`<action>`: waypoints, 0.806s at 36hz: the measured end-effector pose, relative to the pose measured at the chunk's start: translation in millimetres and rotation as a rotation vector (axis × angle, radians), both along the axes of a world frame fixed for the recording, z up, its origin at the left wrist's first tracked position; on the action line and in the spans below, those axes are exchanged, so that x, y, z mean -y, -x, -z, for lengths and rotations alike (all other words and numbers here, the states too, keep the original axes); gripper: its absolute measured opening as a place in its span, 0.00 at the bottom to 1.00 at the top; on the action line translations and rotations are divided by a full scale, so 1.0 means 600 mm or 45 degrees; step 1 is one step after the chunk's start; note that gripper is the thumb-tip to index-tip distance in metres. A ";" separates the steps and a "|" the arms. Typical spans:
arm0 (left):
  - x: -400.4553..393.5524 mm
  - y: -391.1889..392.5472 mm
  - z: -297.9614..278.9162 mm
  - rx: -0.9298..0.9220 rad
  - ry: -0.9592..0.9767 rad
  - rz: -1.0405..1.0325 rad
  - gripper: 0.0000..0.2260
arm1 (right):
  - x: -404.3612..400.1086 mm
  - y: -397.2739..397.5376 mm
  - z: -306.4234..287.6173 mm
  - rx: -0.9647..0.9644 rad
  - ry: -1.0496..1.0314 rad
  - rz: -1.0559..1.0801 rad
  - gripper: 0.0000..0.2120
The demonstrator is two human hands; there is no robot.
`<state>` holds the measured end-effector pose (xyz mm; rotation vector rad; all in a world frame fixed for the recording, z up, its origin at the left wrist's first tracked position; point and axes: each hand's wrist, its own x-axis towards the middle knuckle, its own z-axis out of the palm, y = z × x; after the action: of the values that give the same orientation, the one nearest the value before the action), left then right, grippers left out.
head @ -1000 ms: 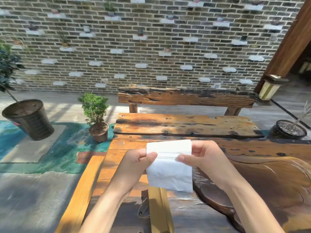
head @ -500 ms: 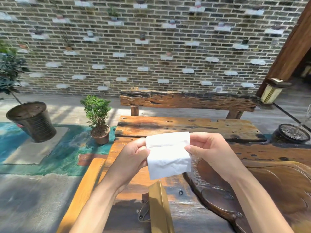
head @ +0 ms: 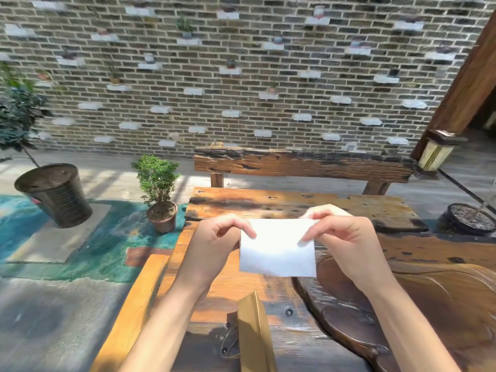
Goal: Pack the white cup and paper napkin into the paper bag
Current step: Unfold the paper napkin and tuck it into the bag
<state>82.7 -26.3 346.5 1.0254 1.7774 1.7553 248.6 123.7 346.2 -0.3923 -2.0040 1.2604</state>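
A white paper napkin (head: 277, 249), folded into a wide rectangle, hangs in the air above the wooden table (head: 233, 277). My left hand (head: 214, 244) pinches its upper left corner and my right hand (head: 341, 240) pinches its upper right corner. The brown paper bag (head: 255, 336) stands folded flat and edge-on at the near side of the table, below the napkin, with its twine handle to the left. No white cup is in view.
A dark carved wooden tray (head: 402, 304) fills the table's right side. Beyond the table stands a rough wooden bench (head: 298, 202). A small potted shrub (head: 158, 191) and a large dark pot (head: 55, 194) sit on the floor at left; another pot (head: 468, 218) at right.
The napkin has been folded down from a tall shape to a shorter, wider rectangle and raised a little. Both hands have shifted to its top corners.
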 end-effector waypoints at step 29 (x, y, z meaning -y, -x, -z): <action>-0.007 -0.005 -0.002 0.356 -0.142 0.165 0.09 | 0.004 0.025 -0.020 0.318 0.236 -0.092 0.09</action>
<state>85.7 -21.8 347.5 0.8671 1.4258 1.8316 233.9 121.6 358.0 -0.5970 -2.1295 1.5115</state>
